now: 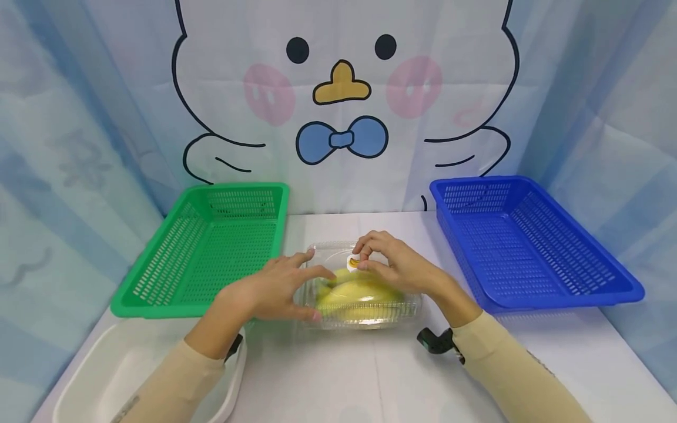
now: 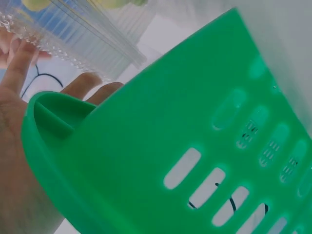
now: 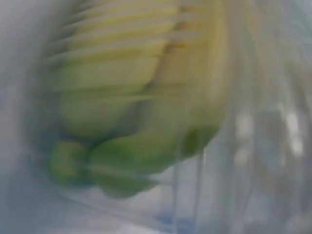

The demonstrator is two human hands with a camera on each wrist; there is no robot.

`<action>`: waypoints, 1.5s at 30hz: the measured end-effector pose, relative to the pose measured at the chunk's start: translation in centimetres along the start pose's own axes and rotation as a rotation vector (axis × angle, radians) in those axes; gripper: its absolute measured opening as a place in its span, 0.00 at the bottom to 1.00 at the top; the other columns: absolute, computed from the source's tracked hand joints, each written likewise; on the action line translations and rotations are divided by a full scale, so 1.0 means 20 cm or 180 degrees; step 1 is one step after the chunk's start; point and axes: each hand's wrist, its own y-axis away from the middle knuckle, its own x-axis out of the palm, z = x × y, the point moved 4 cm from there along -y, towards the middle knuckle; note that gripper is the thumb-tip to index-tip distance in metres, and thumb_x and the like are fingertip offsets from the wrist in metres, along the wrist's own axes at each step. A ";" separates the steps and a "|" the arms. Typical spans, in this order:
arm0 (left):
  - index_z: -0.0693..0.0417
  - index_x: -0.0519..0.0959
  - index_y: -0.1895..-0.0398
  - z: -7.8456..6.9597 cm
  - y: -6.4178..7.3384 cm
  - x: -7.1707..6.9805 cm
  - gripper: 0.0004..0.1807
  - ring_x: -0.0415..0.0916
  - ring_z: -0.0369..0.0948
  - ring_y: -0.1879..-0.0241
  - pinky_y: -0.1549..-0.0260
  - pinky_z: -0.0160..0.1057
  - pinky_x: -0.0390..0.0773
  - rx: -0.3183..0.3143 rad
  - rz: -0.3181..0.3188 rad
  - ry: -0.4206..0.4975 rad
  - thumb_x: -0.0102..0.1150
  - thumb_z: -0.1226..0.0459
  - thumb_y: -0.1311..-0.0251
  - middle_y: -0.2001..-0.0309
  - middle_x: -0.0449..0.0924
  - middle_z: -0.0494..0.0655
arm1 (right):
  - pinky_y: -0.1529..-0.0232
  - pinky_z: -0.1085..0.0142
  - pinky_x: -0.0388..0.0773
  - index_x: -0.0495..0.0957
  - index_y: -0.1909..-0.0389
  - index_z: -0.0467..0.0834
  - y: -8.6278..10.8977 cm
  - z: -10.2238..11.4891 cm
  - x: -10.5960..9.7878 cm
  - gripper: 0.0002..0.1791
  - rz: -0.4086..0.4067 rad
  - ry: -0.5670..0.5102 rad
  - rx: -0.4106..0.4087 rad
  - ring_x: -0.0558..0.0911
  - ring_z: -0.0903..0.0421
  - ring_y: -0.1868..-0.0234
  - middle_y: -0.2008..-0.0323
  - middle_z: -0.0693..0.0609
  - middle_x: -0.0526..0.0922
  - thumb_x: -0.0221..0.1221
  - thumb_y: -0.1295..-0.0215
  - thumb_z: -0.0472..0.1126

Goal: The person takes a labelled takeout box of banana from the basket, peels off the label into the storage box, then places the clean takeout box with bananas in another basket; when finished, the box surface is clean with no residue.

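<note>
A clear plastic clamshell box with yellow bananas inside sits mid-table, its lid down over the fruit. Over the lid, my right hand pinches a small round white sticker with a banana picture, thumb and fingertips at its right edge. My left hand has its fingers spread at the box's left side, fingertips reaching over the lid. In the left wrist view a green basket hides most of that hand. The right wrist view is blurred and shows the bananas through the plastic, with greenish ends.
The green basket stands at the left, close beside the left forearm. A blue basket stands at the right. Below the green one, a white tub lies partly under the left sleeve. A printed curtain closes off the back.
</note>
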 end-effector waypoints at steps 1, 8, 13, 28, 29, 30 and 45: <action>0.27 0.69 0.29 0.00 0.00 0.00 0.37 0.55 0.64 0.24 0.29 0.70 0.55 0.0001 0.0006 0.0006 0.71 0.40 0.42 0.18 0.48 0.59 | 0.35 0.46 0.70 0.78 0.65 0.49 0.00 0.00 0.00 0.05 -0.0043 -0.0007 -0.0004 0.74 0.48 0.38 0.47 0.50 0.81 0.63 0.28 0.39; 0.26 0.69 0.30 -0.01 0.00 0.00 0.36 0.55 0.67 0.24 0.30 0.70 0.57 -0.0021 0.0046 0.0048 0.71 0.41 0.41 0.18 0.47 0.59 | 0.39 0.45 0.72 0.79 0.65 0.46 0.00 -0.01 -0.01 0.05 -0.0269 -0.0174 -0.0026 0.76 0.47 0.40 0.47 0.44 0.81 0.62 0.27 0.36; 0.26 0.69 0.30 -0.01 0.01 0.00 0.36 0.55 0.66 0.24 0.30 0.70 0.57 -0.0036 0.0007 0.0039 0.71 0.41 0.42 0.18 0.48 0.59 | 0.35 0.45 0.73 0.79 0.64 0.47 0.00 -0.02 -0.02 0.05 -0.0403 -0.0395 0.0068 0.76 0.47 0.37 0.45 0.42 0.81 0.61 0.27 0.35; 0.25 0.69 0.27 -0.01 0.02 0.01 0.37 0.53 0.66 0.23 0.29 0.68 0.55 -0.0066 0.0009 -0.0006 0.70 0.41 0.40 0.18 0.46 0.60 | 0.37 0.51 0.78 0.77 0.65 0.40 0.01 -0.06 -0.02 0.05 -0.0757 -0.0824 0.0175 0.79 0.41 0.42 0.47 0.42 0.81 0.58 0.26 0.32; 0.25 0.69 0.27 -0.02 0.02 0.01 0.37 0.52 0.65 0.23 0.28 0.68 0.55 -0.0071 0.0020 -0.0020 0.69 0.41 0.40 0.18 0.46 0.60 | 0.39 0.54 0.79 0.77 0.65 0.38 0.01 -0.05 -0.03 0.06 -0.0837 -0.0894 0.0180 0.80 0.42 0.42 0.48 0.42 0.81 0.57 0.25 0.31; 0.25 0.69 0.27 -0.02 0.02 0.01 0.36 0.52 0.65 0.23 0.28 0.68 0.55 -0.0081 0.0034 -0.0033 0.69 0.41 0.39 0.18 0.45 0.60 | 0.40 0.58 0.80 0.76 0.66 0.37 0.01 -0.05 -0.04 0.07 -0.0919 -0.0950 0.0190 0.80 0.44 0.42 0.48 0.42 0.81 0.56 0.25 0.31; 0.22 0.65 0.25 -0.02 -0.02 0.02 0.38 0.45 0.63 0.20 0.27 0.67 0.51 -0.0112 0.0006 -0.0087 0.66 0.39 0.38 0.17 0.39 0.58 | 0.47 0.61 0.84 0.75 0.61 0.34 -0.04 0.01 -0.07 0.10 -0.0995 -0.1294 0.0509 0.78 0.43 0.36 0.40 0.39 0.77 0.53 0.20 0.37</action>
